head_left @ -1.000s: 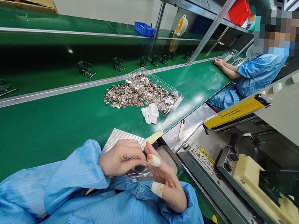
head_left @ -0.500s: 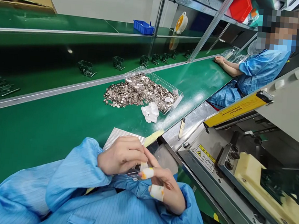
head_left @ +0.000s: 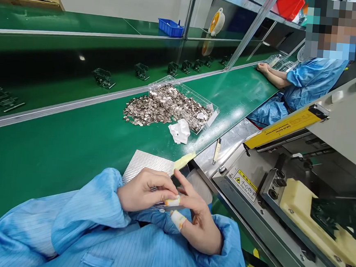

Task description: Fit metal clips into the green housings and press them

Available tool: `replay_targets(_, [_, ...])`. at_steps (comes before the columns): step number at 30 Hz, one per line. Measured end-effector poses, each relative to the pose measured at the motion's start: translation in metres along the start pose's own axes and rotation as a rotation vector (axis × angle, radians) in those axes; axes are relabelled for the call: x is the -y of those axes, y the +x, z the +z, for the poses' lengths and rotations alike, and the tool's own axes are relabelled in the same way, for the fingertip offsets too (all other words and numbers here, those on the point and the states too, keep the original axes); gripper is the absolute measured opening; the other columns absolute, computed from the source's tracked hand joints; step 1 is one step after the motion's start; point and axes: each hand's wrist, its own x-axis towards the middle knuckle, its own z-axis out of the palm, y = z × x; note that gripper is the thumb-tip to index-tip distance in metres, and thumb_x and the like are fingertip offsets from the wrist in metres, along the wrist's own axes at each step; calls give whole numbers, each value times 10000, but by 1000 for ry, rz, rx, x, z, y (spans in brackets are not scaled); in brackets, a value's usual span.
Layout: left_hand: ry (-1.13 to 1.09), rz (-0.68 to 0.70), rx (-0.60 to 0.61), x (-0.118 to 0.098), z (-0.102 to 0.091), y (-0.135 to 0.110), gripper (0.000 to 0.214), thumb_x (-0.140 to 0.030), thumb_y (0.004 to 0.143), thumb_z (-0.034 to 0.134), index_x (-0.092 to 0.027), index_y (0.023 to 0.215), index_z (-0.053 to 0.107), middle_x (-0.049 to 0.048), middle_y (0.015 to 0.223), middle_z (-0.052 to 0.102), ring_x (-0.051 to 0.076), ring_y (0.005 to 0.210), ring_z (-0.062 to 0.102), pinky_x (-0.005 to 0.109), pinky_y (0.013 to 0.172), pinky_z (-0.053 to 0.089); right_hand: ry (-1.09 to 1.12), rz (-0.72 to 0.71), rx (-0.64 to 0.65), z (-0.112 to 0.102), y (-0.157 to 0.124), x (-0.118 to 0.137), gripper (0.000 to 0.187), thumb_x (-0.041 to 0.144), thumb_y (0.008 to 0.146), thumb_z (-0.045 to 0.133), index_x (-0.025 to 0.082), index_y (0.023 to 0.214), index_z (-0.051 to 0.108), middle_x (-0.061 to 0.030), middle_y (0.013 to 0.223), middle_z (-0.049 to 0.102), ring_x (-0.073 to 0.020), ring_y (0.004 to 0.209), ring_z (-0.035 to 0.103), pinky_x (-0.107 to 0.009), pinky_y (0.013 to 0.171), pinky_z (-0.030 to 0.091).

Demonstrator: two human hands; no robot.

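Observation:
My left hand (head_left: 144, 188) and my right hand (head_left: 197, 219) meet low in the view, just off the near edge of the green bench. The left fingers are curled and pinch at a clear plastic film or small bag (head_left: 163, 206). My right hand, with white finger cots on two fingers, pinches the same film from the other side. What the film holds is hidden. A ribbed silver tray (head_left: 146, 164) lies flat right behind my hands, with a pale yellow strip (head_left: 184, 160) at its right corner.
A heap of small shiny metal parts (head_left: 155, 107) spills from a clear plastic box (head_left: 210, 115); a crumpled white wipe (head_left: 179, 131) lies beside it. A press machine with a yellow warning label (head_left: 246, 185) stands right. A co-worker in blue (head_left: 305, 82) sits farther along.
My hands stayed together at the film. The right hand's taped fingers curled downward and the left fingers shifted their pinch. The view tilted slightly.

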Motion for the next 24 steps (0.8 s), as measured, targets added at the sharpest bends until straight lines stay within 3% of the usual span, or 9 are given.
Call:
replay_targets(3, [-99,-117,33,-2,0,2,137,-215,855,649,-118,828,742,87,768,733,150,699,667,232,648,512,-142,-2,-24,0,2,2,403,91,763,541,231,1097,717,-61,1606,241,-293,1475,226,-504,1162,273])
replay_targets(7, [-259,-409,94,1,0,3,211,-311,809,682,-102,816,709,52,673,681,110,554,590,201,522,449,-290,-55,-70,1,5,6,362,49,716,535,208,974,733,-29,1623,183,-313,1490,160,-517,1191,206])
replay_targets(11, [-364,-477,132,4,-1,3,254,-353,790,700,-115,880,700,21,669,677,94,552,566,187,532,434,-284,-55,-51,2,9,7,362,39,732,522,210,982,720,-28,1615,213,-302,1487,181,-516,1186,232])
replay_targets(14, [-286,-406,162,5,0,3,281,-356,828,663,-123,976,712,36,719,701,114,593,598,200,555,452,-221,-80,-64,3,10,3,411,44,763,514,248,1068,698,-20,1600,260,-282,1476,227,-512,1170,279])
replay_targets(18, [74,-123,151,5,2,4,255,-287,916,530,-131,1012,708,96,852,728,174,755,662,253,684,500,-176,-137,-82,3,9,-8,509,60,791,519,264,1251,599,-52,1587,295,-274,1461,269,-486,1141,348])
replay_targets(21, [321,46,98,3,-1,4,287,-264,960,433,-127,977,685,94,804,712,171,728,651,248,672,499,-184,-131,-1,-5,14,-16,559,69,800,523,256,1326,557,-76,1588,286,-277,1454,274,-447,1128,376])
replay_targets(24, [494,171,-19,0,-11,1,339,-312,997,378,-113,1049,648,103,837,716,177,741,657,254,672,508,-70,-136,93,-11,25,-21,549,100,834,551,292,1348,547,-61,1593,272,-286,1459,238,-467,1153,322])
